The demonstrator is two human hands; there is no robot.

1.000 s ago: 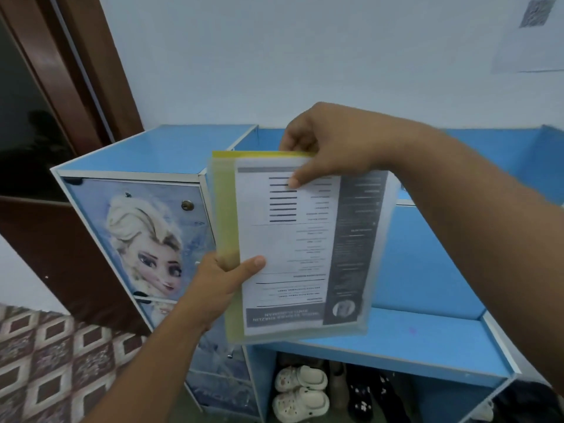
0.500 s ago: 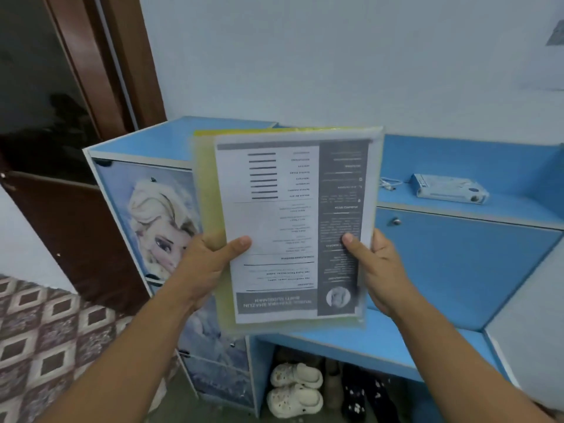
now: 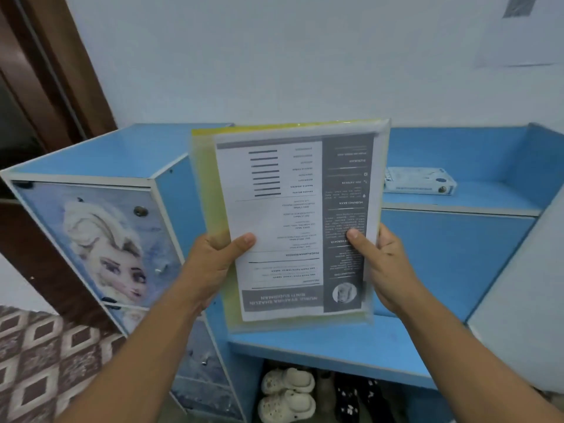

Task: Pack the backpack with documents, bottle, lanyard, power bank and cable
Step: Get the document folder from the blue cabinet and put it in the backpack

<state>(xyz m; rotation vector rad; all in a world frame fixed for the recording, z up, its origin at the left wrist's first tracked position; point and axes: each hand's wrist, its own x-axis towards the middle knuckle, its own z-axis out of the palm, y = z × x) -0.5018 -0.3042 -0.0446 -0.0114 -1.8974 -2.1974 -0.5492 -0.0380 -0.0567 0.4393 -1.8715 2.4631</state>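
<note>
Currently documents step: left hand point(image 3: 210, 264) and right hand point(image 3: 386, 264) pinch translucent yellow plastic folder of printed documents point(image 3: 293, 221) upright by its sides. Backpack unseen; next, locate it, slide folder in.

Your right hand point(image 3: 387, 267) is off the folder point(image 3: 293, 215) top edge. It now grips the lower right side, thumb across the printed sheet, level with your left hand point(image 3: 213, 264). The folder sits squarer and less tilted. A white box point(image 3: 419, 184) comes into view on the shelf point(image 3: 488, 196).
</note>
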